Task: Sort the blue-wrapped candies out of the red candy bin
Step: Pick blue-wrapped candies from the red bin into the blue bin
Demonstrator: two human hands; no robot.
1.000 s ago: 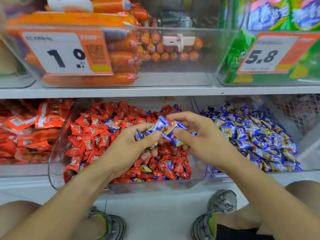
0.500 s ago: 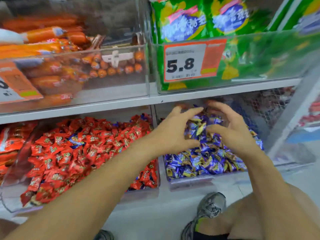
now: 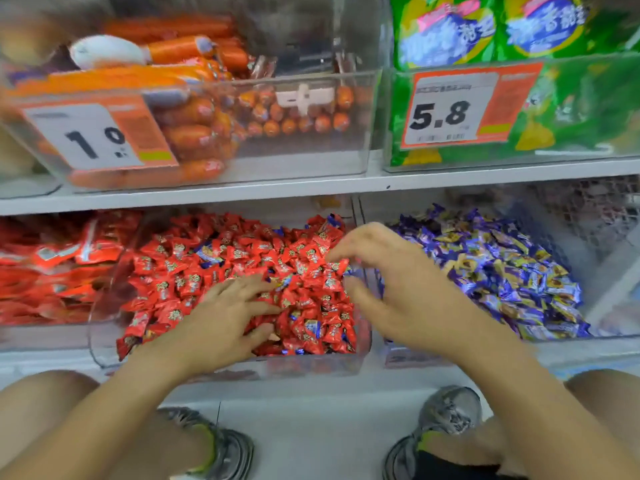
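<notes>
Back over the red candy bin point(image 3: 104, 344) at lower centre of the frame, both hands, after hovering over the blue candy bin point(image 3: 595, 244) at right half a second ago. Left hand point(image 3: 221, 327) lying flat on the heap of red candies point(image 3: 180, 271), fingers straight and spread, pressing lightly, holding nothing. Right hand point(image 3: 398, 292) poised just above the bin's right edge, fingers loosely bent like a claw, thumb apart from them; motion-blurred, so probably empty, though a small sweet tucked behind the fingers cannot be ruled out.

Blue-wrapped candies point(image 3: 209, 252) scattered singly among the red, one near the upper middle of the heap, a few more showing as blue slivers along the front edge near the bottom. Most half buried under red wrappers.

Judged by look: tiny, very light, each a firm lump in crinkly, glossy film with twisted or crimped ends. Slippery wrapper, apt to slide between fingertips; neighbours shift and bury the target when the heap is stirred. Not fragile. Best taken by pinching thumb and forefinger across the firm middle, or by a flared wrapper end when only that pokes out.

Above, on the upper shelf, orange sausages point(image 3: 194, 133) at upper left, green packets point(image 3: 571, 109) at upper right, each behind a price tag.
</notes>
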